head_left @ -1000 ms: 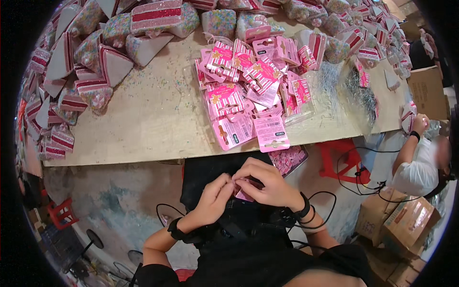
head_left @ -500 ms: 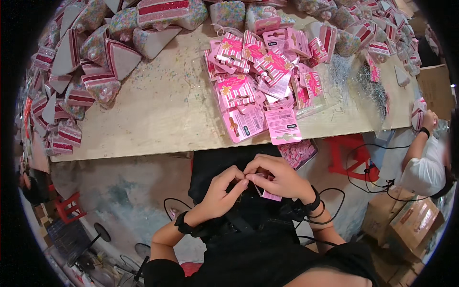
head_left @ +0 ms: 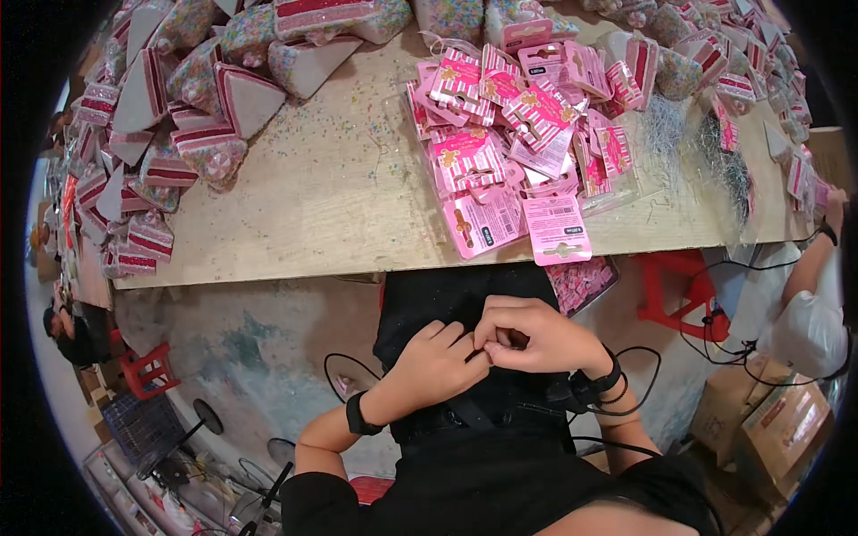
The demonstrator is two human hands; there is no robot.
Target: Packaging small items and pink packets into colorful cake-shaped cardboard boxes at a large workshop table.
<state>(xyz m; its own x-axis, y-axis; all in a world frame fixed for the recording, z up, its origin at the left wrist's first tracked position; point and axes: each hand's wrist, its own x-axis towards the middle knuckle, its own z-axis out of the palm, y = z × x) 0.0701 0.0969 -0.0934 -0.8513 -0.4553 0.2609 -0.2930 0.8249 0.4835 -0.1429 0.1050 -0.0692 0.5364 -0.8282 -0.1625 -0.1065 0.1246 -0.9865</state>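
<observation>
Above my lap, just in front of the table edge, my two hands meet at the fingertips. My left hand point(head_left: 436, 364) is closed, its fingers curled toward the right one. My right hand point(head_left: 547, 336) pinches with thumb and forefinger, the other fingers folded in. Whatever lies between the fingertips is too small and covered to make out. Nearest to the hands, on the table, is a pile of pink striped hang cards point(head_left: 487, 214) with gingerbread figures. One pink card point(head_left: 558, 230) sticks out over the front edge.
Glittery, sprinkled fake cake slices point(head_left: 255, 103) heap along the table's point(head_left: 313, 205) left and back. Tangled silvery threads point(head_left: 661, 138) lie right of the cards. Below are a tray of pink pieces point(head_left: 581, 281), a red stool point(head_left: 675, 290), black cables and cardboard boxes point(head_left: 778, 429). A co-worker's hand point(head_left: 835, 204) is far right.
A pink card that showed under my right hand is out of sight now. My left hand has turned, its back more upward. The view has shifted, so the table appears further right.
</observation>
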